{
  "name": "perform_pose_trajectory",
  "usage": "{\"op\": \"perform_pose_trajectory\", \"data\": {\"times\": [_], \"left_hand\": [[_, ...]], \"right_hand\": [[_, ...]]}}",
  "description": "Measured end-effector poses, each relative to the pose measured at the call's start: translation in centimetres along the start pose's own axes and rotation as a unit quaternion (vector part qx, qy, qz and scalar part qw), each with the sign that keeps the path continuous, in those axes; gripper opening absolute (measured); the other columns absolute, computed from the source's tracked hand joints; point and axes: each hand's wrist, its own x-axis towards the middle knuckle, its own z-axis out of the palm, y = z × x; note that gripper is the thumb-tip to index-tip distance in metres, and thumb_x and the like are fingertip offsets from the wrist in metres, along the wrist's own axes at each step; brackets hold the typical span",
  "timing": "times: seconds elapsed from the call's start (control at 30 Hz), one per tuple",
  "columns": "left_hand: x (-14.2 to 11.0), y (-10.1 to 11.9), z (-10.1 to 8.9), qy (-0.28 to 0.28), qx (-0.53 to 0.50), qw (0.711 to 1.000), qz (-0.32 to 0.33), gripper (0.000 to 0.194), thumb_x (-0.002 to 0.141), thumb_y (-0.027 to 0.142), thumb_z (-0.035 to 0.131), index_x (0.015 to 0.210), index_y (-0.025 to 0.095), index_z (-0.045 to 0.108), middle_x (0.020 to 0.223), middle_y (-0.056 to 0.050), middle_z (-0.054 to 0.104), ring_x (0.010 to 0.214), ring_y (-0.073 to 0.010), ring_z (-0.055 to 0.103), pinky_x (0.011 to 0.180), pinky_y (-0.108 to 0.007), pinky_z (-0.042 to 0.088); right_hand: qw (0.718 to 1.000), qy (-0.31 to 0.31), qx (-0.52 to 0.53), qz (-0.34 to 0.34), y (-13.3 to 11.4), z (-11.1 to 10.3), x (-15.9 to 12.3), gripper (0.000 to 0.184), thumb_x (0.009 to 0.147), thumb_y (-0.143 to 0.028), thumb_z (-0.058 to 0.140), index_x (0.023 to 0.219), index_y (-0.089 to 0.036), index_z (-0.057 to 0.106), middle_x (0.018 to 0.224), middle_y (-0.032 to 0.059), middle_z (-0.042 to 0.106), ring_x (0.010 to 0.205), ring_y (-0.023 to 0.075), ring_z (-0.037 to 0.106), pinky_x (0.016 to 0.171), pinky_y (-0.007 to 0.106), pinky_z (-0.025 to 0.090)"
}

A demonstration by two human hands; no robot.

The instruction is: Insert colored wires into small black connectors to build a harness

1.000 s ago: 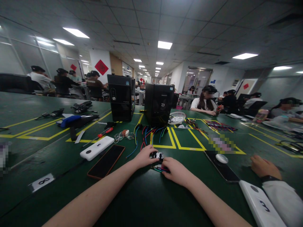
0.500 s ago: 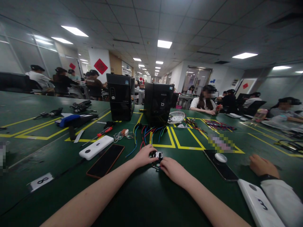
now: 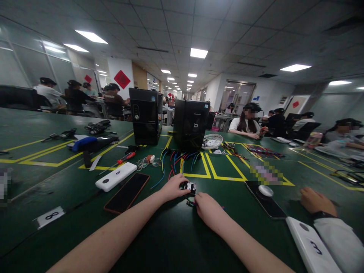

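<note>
A small black-and-white part, block-shaped, is on the green table in front of me; its exact kind is too small to tell. My left hand is closed on its left side, thumb and fingers pinching it. Just to the right and nearer me, my right hand has its fingers curled down, and what they hold is hidden. Thin coloured bits show under its fingertips, perhaps wires. Beyond both hands, loose red, blue and yellow-green wires lie before two black computer towers.
Left of my arms lie a dark phone, a white power bank marked 8 and a red-handled screwdriver. At right are another phone with a white disc, a power bank marked 3 and a co-worker's hand. A white basket stands farther back.
My right hand has shifted slightly to the right and towards me, away from the black-and-white part. The left hand keeps its hold in the same place.
</note>
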Motion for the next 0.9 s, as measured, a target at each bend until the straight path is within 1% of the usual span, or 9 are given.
{"op": "perform_pose_trajectory", "data": {"times": [0.07, 0.17, 0.27, 0.43, 0.5, 0.6, 0.67, 0.8, 0.9], "left_hand": [[0.0, 0.0, 0.0, -0.001, 0.000, 1.000, 0.000, 0.034, 0.074, 0.041, 0.062, 0.100, 0.019, 0.060, 0.095, -0.005, 0.053, 0.088, -0.0187, 0.052, 0.079, -0.029, 0.042], [0.0, -0.1, 0.1, 0.001, -0.001, 1.000, 0.002, 0.034, 0.074, 0.041, 0.062, 0.101, 0.019, 0.060, 0.095, -0.005, 0.053, 0.088, -0.0187, 0.052, 0.079, -0.029, 0.042], [0.1, -0.2, 0.2, 0.003, 0.000, 1.000, 0.002, 0.034, 0.074, 0.040, 0.063, 0.100, 0.019, 0.060, 0.095, -0.005, 0.053, 0.088, -0.0187, 0.052, 0.079, -0.029, 0.042], [0.0, -0.1, 0.1, 0.000, -0.007, 1.000, 0.011, 0.034, 0.073, 0.037, 0.064, 0.101, 0.019, 0.060, 0.095, -0.005, 0.055, 0.087, -0.0186, 0.053, 0.077, -0.029, 0.042], [0.0, 0.1, -0.1, -0.007, -0.013, 1.000, 0.026, 0.037, 0.073, 0.038, 0.064, 0.104, 0.020, 0.059, 0.098, -0.005, 0.056, 0.091, -0.0194, 0.053, 0.080, -0.030, 0.042], [-0.2, 0.4, -0.3, -0.021, -0.019, 0.998, 0.051, 0.045, 0.073, 0.040, 0.064, 0.113, 0.021, 0.054, 0.104, -0.006, 0.057, 0.096, -0.0207, 0.052, 0.085, -0.032, 0.040], [-0.3, 0.6, -0.3, -0.028, -0.024, 0.998, 0.057, 0.051, 0.073, 0.039, 0.064, 0.119, 0.023, 0.050, 0.108, -0.006, 0.058, 0.098, -0.0206, 0.053, 0.088, -0.033, 0.040], [-0.3, 0.8, -0.4, -0.041, -0.040, 0.997, 0.053, 0.063, 0.072, 0.037, 0.065, 0.128, 0.023, 0.040, 0.115, -0.007, 0.056, 0.098, -0.0203, 0.054, 0.090, -0.033, 0.039], [-0.3, 0.9, -0.4, -0.042, -0.043, 0.997, 0.049, 0.069, 0.073, 0.038, 0.064, 0.133, 0.024, 0.034, 0.114, -0.007, 0.056, 0.096, -0.0198, 0.054, 0.087, -0.032, 0.041]], "right_hand": [[1.000, -0.017, -0.014, 0.007, -0.2, -0.5, -0.6, 0.024, 0.074, -0.012, 0.048, 0.093, -0.011, 0.061, 0.095, 0.0135, 0.061, 0.087, 0.0234, 0.057, 0.079, 0.032, 0.042], [1.000, -0.018, -0.017, -0.015, -0.2, -0.7, -1.1, 0.020, 0.071, -0.016, 0.050, 0.088, -0.011, 0.061, 0.092, 0.0133, 0.061, 0.087, 0.0237, 0.056, 0.078, 0.031, 0.042], [0.999, 0.010, 0.005, -0.043, 0.0, -0.8, -1.1, 0.019, 0.075, -0.016, 0.046, 0.090, -0.012, 0.057, 0.095, 0.0127, 0.060, 0.089, 0.0219, 0.055, 0.078, 0.029, 0.040], [0.995, 0.046, 0.088, -0.016, 0.5, -1.3, -0.4, 0.022, 0.087, -0.019, 0.033, 0.103, -0.013, 0.047, 0.087, 0.0092, 0.062, 0.077, 0.0177, 0.058, 0.068, 0.026, 0.039], [0.991, 0.072, 0.112, -0.012, 0.9, -1.3, -0.1, 0.023, 0.089, -0.022, 0.031, 0.105, -0.014, 0.046, 0.089, 0.0087, 0.062, 0.078, 0.0173, 0.058, 0.068, 0.025, 0.038], [0.988, 0.106, 0.108, 0.009, 1.5, -0.7, 0.3, 0.035, 0.087, -0.033, 0.039, 0.117, -0.016, 0.042, 0.096, 0.0099, 0.062, 0.086, 0.0193, 0.059, 0.072, 0.027, 0.038], [0.991, 0.099, 0.080, 0.030, 1.7, 0.0, 0.6, 0.047, 0.083, -0.041, 0.047, 0.122, -0.017, 0.041, 0.096, 0.0099, 0.063, 0.087, 0.0218, 0.059, 0.071, 0.028, 0.039], [0.993, 0.080, 0.038, 0.074, 1.8, 0.9, 1.2, 0.037, 0.080, -0.045, 0.048, 0.106, -0.020, 0.053, 0.087, 0.0078, 0.065, 0.081, 0.0229, 0.061, 0.066, 0.028, 0.039], [0.990, 0.072, 0.027, 0.118, 2.5, 0.5, 1.3, 0.033, 0.078, -0.045, 0.050, 0.097, -0.019, 0.056, 0.084, 0.0079, 0.065, 0.079, 0.0222, 0.062, 0.064, 0.027, 0.039]]}}
